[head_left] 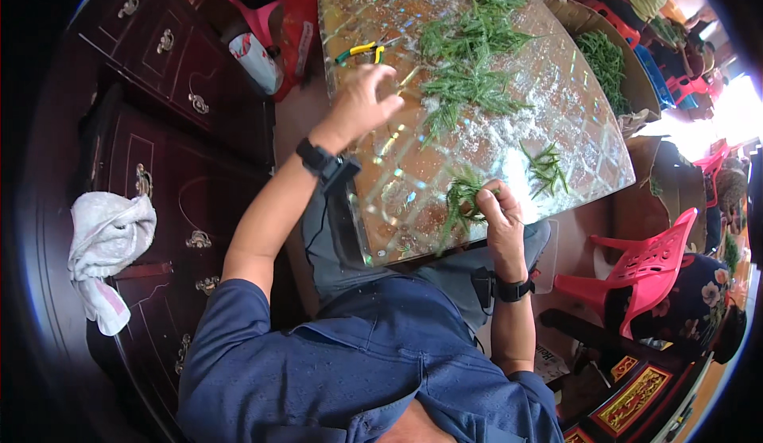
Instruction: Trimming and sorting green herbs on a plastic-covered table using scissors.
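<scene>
My right hand [502,216] pinches a bunch of green artificial-looking sprigs [461,197] over the table's near edge. Fingers apart, my left hand [362,109] hovers above the table's left side with nothing visible in it. Just beyond it lie cutting pliers [362,50] with yellow and green handles. A long heap of similar green sprigs [473,81] runs up the middle of the table [413,145]. One small loose sprig [547,169] rests to the right of my right hand. White flakes are scattered over the patterned tabletop.
At the right stand a pink plastic chair [652,264] and a cardboard box [640,85] holding more greenery [602,61]. Dark wooden drawers [175,197], with a white towel [111,236] hanging on them, flank the left. Another pink chair [258,6] is beyond. People sit at the far right.
</scene>
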Tool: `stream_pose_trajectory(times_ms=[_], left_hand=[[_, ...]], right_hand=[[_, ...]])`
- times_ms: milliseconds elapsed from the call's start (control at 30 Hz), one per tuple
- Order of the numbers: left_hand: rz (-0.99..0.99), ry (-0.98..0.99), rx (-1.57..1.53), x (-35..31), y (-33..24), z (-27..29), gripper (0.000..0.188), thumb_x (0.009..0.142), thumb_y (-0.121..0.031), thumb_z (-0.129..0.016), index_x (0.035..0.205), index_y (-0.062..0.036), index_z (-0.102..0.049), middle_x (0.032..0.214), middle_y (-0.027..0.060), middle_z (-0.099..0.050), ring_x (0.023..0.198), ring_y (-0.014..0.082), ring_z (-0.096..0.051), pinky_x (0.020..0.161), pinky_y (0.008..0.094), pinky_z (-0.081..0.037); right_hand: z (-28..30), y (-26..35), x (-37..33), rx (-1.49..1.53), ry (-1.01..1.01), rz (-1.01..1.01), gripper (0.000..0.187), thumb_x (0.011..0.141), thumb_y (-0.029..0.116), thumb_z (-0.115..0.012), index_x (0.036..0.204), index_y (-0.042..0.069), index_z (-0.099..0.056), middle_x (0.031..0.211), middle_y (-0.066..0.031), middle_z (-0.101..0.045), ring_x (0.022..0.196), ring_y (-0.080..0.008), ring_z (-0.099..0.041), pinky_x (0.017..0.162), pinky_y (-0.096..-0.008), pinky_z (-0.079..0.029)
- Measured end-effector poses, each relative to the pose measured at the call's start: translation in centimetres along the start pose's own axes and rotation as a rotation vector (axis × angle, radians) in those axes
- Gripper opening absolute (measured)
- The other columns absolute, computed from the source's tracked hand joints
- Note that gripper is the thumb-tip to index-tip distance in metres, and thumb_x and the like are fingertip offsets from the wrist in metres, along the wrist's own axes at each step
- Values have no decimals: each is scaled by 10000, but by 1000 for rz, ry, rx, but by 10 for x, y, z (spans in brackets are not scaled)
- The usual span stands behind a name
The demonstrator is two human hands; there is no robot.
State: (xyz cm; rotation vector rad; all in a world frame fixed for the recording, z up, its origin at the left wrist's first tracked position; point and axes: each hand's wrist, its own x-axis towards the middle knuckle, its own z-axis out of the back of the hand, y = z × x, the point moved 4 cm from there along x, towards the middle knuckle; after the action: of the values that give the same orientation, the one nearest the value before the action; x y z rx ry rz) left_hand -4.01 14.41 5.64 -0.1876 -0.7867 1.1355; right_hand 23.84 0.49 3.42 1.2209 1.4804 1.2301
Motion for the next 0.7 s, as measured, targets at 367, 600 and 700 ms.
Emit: stream_pose_trajectory(times_ms=[367,600,700], left_hand=[[209,39,458,64,119,-35,803,740,-540,-745,1305,-19,-515,1212,240,-607,1157,407,-576,989,468,-464],[369,359,582,83,108,-37,688,795,-468,-707,1298,-27,-547,1220,257,-613,1152,415,-591,1003,501,-467],[406,414,627,84,108,-35,584,820,-436,-677,1223,-24,-581,1130,232,-649,1046,383,-641,911,488,-506]], right_hand=[[18,-3,-9,108,-140,8,137,1000,198,-621,970,66,-600,884,-13,-668,837,-100,-622,810,-268,-486],[26,-8,-5,66,-194,46,95,981,141,-643,991,58,-598,889,0,-656,831,-77,-601,788,-241,-479],[23,-2,-5,30,-224,58,77,980,121,-636,985,55,-597,888,8,-648,823,-63,-585,771,-225,-471]])
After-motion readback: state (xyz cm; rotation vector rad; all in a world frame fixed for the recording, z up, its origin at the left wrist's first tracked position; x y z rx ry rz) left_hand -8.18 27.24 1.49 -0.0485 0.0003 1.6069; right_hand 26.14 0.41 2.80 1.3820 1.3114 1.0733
